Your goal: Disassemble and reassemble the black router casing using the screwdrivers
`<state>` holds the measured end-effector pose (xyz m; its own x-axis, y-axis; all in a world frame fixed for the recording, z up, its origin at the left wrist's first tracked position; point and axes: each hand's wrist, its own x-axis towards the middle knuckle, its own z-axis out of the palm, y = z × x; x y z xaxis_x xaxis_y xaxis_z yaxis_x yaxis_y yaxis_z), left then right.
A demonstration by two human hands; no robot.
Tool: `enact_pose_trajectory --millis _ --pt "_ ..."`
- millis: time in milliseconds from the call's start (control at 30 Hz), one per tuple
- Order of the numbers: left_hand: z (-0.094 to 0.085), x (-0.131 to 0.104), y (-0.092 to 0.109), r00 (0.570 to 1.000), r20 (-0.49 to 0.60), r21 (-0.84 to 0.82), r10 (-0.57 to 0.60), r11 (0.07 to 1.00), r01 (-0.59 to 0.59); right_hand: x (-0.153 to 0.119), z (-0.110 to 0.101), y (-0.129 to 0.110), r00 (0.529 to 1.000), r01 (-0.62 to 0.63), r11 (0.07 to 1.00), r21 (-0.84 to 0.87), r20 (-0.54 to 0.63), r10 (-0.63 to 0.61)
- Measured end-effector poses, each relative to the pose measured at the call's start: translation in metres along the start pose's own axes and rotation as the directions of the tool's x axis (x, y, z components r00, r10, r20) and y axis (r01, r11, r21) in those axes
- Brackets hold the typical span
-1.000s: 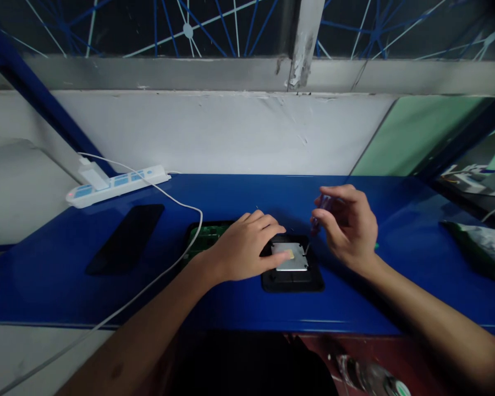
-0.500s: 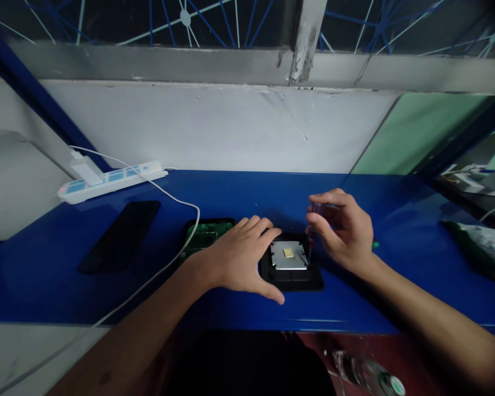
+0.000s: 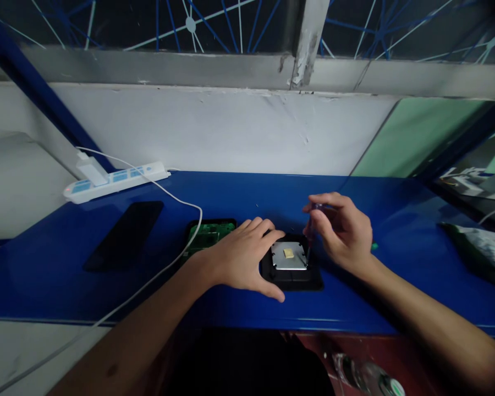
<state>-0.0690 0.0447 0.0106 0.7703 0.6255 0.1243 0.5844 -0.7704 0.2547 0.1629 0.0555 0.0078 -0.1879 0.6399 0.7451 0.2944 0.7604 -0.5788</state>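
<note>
A black plastic casing (image 3: 297, 281) lies on the blue table, with a silver metal plate (image 3: 289, 263) in it. On the plate sits a small yellowish pad (image 3: 288, 253). My left hand (image 3: 247, 256) rests over the casing's left side, fingers stretched and thumb spread along the near edge. My right hand (image 3: 346, 234) pinches a screwdriver (image 3: 311, 236) with a see-through handle. It stands nearly upright, its tip at the plate's right corner. Partly behind my left hand lies a second casing with a green circuit board (image 3: 206, 236).
A white power strip (image 3: 119, 179) with a plugged-in charger (image 3: 92, 169) stands at the back left. Its white cable (image 3: 181, 202) crosses the table and passes over the circuit board. A dark phone-like slab (image 3: 126, 236) lies left, a silver-and-green bag (image 3: 482, 247) right. A bottle (image 3: 367, 374) is below the edge.
The fingers of my right hand have shifted slightly around the screwdriver's handle, while its tip stays at the same corner. My left hand keeps its place. The view has moved slightly.
</note>
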Motion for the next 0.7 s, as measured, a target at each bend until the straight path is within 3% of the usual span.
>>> enact_pose_trajectory --millis 133,267,333,467,700 --pt "0.001 0.0 -0.001 1.0 -0.001 -0.006 0.0 1.0 0.0 -0.006 -0.003 0.002 0.999 0.033 0.999 0.006 0.022 -0.033" --pt "0.002 0.001 -0.001 1.0 -0.001 -0.012 0.001 1.0 -0.001 -0.009 -0.003 -0.001 0.996 0.08 0.983 0.163 -0.058 -0.071" --pt "0.002 0.001 0.0 1.0 0.002 -0.005 0.007 1.0 -0.007 -0.006 0.0 -0.005 0.994 0.038 0.976 0.217 -0.108 -0.015" --pt "0.001 0.001 0.0 1.0 0.008 0.004 -0.005 1.0 0.005 0.001 0.003 -0.016 0.985 -0.118 0.945 0.303 -0.086 0.151" --pt "0.002 0.002 -0.001 1.0 0.017 -0.002 0.0 1.0 0.0 0.002 -0.002 -0.023 0.981 -0.169 0.946 0.275 -0.051 0.19"
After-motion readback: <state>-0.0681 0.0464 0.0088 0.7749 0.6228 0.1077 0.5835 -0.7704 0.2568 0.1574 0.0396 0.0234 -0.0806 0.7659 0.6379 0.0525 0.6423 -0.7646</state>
